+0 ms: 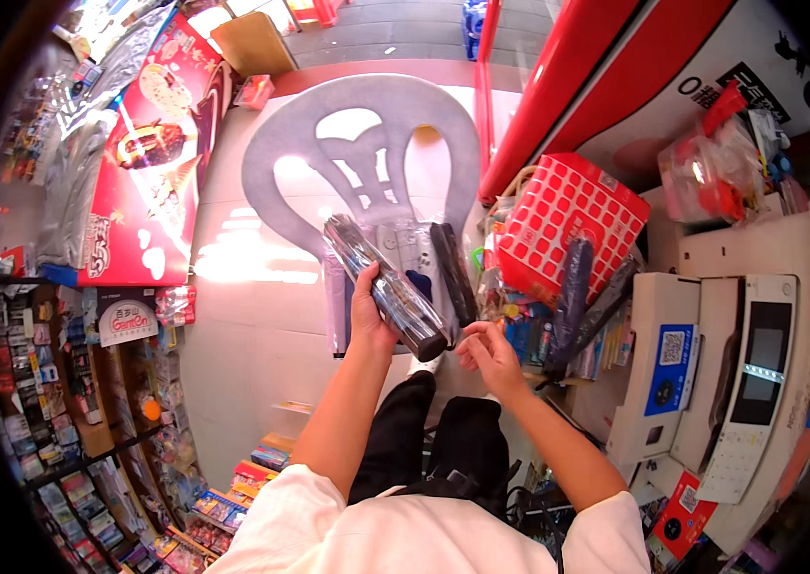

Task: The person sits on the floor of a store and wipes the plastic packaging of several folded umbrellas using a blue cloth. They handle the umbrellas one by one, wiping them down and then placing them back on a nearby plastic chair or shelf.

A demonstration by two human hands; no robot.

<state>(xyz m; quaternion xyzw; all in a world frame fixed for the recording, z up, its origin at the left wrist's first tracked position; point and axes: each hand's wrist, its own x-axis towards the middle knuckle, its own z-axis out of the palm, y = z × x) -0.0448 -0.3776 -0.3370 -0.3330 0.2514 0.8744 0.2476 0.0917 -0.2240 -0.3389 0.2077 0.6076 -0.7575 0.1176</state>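
Observation:
My left hand (370, 316) grips a dark folded umbrella (399, 295) in a clear plastic sleeve, tilted with its black end towards me. Close to that end is my right hand (489, 356), its fingers curled beside a thin dark strap; whether they pinch it cannot be made out. On the seat of a grey plastic chair (272, 168) lie more wrapped folded items, partly covered by the held umbrella. Among them a black folded umbrella (452, 267) rests at the right, just beyond my right fingertips. A light purple wrapped item (337, 308) lies at the left.
A white printer (724, 423) stands at my right. Near it, a red-and-white checked bag (563, 222) sits with two dark folded umbrellas (576, 305) against it. Crowded shelves (82, 445) line my left, below a red ice-cream freezer (154, 158). A red door frame (555, 93) rises ahead.

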